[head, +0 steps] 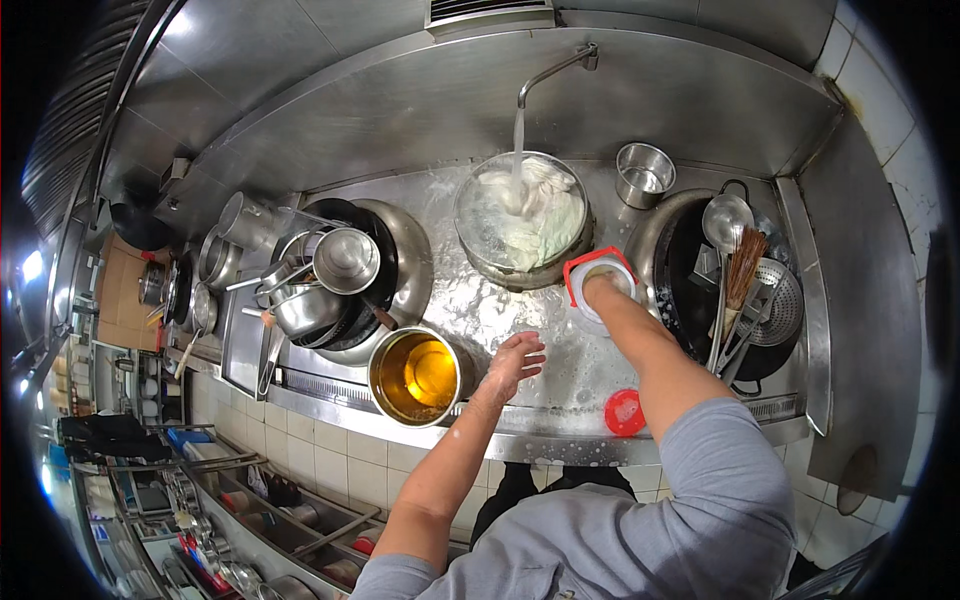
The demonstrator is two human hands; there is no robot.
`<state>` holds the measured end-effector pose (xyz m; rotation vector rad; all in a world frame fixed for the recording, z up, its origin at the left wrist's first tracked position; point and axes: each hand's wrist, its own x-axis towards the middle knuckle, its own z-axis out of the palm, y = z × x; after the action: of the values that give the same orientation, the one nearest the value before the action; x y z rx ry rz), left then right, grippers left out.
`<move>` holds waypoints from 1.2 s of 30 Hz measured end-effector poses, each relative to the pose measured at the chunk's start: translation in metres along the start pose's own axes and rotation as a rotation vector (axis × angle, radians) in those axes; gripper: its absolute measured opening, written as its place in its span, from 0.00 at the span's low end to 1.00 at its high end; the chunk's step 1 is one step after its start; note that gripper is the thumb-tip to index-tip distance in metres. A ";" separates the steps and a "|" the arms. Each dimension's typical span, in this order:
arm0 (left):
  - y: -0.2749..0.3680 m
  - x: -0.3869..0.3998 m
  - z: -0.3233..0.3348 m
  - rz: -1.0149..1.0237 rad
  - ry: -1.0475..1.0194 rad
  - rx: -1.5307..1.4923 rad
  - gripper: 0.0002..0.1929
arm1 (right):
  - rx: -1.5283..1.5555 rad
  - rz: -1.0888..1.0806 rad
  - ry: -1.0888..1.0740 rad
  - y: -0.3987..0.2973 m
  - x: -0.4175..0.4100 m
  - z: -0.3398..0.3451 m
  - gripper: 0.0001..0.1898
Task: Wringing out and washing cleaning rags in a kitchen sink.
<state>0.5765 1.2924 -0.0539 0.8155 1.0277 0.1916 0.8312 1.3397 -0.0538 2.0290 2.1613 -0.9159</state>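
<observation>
My right hand reaches down into a white plastic tub with a red handle. The fingers are hidden inside the tub, so their grip cannot be seen. My left hand hangs over the wet steel counter, fingers apart and holding nothing. Close to its left is a tall metal pot with clear yellow liquid inside. Near the counter's front edge lies a round red lid. Behind the tub, a round basin holds soaked white cloths under running water.
A wall-mounted faucet pours into the basin. Pans and pots pile on the left wok. The right wok carries a ladle, a bristle brush and a perforated skimmer. A small steel pot stands at the back.
</observation>
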 end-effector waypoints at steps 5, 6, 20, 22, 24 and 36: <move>0.003 0.010 0.036 0.058 -0.088 0.236 0.24 | -0.022 0.061 -0.047 0.007 -0.025 0.003 0.21; 0.004 0.016 0.044 0.106 -0.112 0.278 0.26 | -0.026 0.077 -0.059 0.010 -0.035 0.004 0.21; 0.037 0.039 0.096 0.672 -0.103 0.462 0.50 | 0.827 0.025 0.759 -0.029 -0.188 -0.070 0.26; 0.055 0.021 0.100 0.749 -0.123 0.468 0.46 | 0.933 -0.051 0.822 -0.054 -0.210 -0.088 0.26; 0.073 -0.003 0.099 0.763 -0.134 0.505 0.44 | 1.180 -0.236 0.909 -0.072 -0.233 -0.105 0.27; -0.002 -0.023 0.069 0.321 -0.336 -0.018 0.12 | 0.840 0.165 1.083 -0.079 -0.175 0.069 0.27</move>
<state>0.6203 1.2450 -0.0217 0.9572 0.5753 0.3243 0.7592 1.1549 -0.0078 3.7411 2.0111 -0.8909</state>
